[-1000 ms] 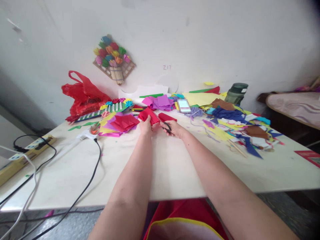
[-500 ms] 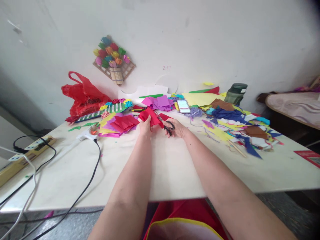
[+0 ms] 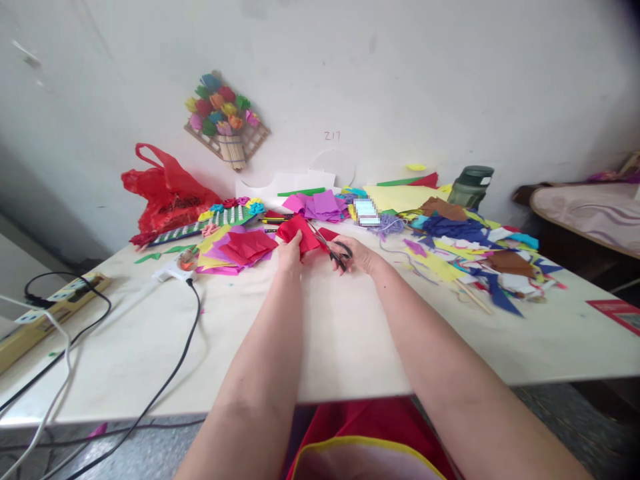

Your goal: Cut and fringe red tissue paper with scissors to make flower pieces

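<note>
Head view: your left hand (image 3: 290,252) pinches a folded red paper (image 3: 299,233) between thumb and fingers, lifted just off the table (image 3: 320,333). Your right hand (image 3: 359,255) is clenched through the black loops of the scissors (image 3: 334,249), whose blades point up and left, toward the right edge of the red paper. Whether the blades are parted or closed cannot be told at this size.

Progress, as judged from this frame: cutting is in hand. A smaller red piece (image 3: 329,233) lies just beyond your right fingers, touching or nearly touching the held sheet; it may be an offcut, but that cannot be confirmed. The held paper appears largely whole, so most of the cut seems left to do.

Finished or prepared stock, by appearance: a stack of red, pink and yellow sheets (image 3: 235,250) lies just left of your left fingers. Purple and pink squares (image 3: 320,203) sit beyond both hands. A wide litter of scraps (image 3: 475,257), blue, yellow, brown and white, spreads well to the right of your right fingers, which suggests much cutting already done.

Other items noted: a red bag (image 3: 165,190) far left of your left fingers, a green bottle (image 3: 470,187) far right, and cables (image 3: 165,373) on the near left of the table.
</note>
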### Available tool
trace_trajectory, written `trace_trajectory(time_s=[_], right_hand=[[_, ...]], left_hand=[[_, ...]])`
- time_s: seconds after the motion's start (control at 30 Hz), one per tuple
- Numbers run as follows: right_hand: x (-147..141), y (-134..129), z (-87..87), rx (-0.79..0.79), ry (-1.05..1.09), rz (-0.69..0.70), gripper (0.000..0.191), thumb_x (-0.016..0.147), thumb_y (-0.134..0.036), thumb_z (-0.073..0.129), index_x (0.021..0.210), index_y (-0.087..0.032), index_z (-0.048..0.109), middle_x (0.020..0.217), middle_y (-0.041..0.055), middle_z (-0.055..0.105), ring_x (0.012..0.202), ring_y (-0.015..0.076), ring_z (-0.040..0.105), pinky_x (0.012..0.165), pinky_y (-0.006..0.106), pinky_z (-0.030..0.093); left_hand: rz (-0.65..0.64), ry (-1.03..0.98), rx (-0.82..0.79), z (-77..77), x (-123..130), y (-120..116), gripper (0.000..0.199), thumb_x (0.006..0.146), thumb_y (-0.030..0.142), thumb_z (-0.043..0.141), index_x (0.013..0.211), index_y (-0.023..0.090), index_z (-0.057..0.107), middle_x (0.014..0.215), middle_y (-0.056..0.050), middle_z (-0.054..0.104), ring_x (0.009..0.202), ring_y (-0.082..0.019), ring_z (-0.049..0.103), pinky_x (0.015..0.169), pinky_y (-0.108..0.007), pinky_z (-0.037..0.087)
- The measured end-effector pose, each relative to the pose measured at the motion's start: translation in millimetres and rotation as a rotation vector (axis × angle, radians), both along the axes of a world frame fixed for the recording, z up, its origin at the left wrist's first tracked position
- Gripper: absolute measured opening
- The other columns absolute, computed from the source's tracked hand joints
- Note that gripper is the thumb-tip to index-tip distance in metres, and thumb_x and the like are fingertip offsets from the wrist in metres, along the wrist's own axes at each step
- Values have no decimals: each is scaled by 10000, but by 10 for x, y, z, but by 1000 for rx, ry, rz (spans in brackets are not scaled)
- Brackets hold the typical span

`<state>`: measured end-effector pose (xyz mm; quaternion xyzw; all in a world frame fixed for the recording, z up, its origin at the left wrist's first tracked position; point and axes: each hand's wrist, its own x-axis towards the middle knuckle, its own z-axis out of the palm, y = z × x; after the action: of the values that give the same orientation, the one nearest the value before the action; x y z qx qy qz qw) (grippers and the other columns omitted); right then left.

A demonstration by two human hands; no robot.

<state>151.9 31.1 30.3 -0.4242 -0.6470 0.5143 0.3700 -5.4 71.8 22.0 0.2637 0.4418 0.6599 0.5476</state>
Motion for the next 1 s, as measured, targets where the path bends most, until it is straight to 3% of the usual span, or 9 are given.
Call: trace_trajectory(time_s=[0.23,0.5,0.67,1.0], right_hand=[[-3,30,-40,-52,20,17,428,810,-554,528,828,-129,577,523,35,631,368,115,562,283,161,308],[-102,-18,-38,-54,76,-20,473,761,-609,561,781,-136,572,519,23,618,371,108,554,290,164,314],[-117,-6,-41,-36,97,-46,505,757,-642,539,657,-147,530,511,27,608,370,99,550,306,164,329],[-157,48,-100,-62,111,-90,499,723,-656,573,679,-164,505,519,12,598,377,96,542,297,168,313]], left_hand=[[-37,-158,86,-13,13,1,106,743,105,611,839,142,585,746,-46,657,600,-137,635,596,-261,532],[-75,-210,12,-14,23,-10,50,746,126,622,785,133,591,680,-43,658,551,-137,635,537,-227,524],[-104,-252,66,-59,30,32,58,762,105,611,818,117,607,725,-58,672,587,-138,651,573,-224,536],[-99,-252,87,-56,27,35,57,767,95,616,819,118,610,728,-53,671,579,-128,645,567,-218,543]])
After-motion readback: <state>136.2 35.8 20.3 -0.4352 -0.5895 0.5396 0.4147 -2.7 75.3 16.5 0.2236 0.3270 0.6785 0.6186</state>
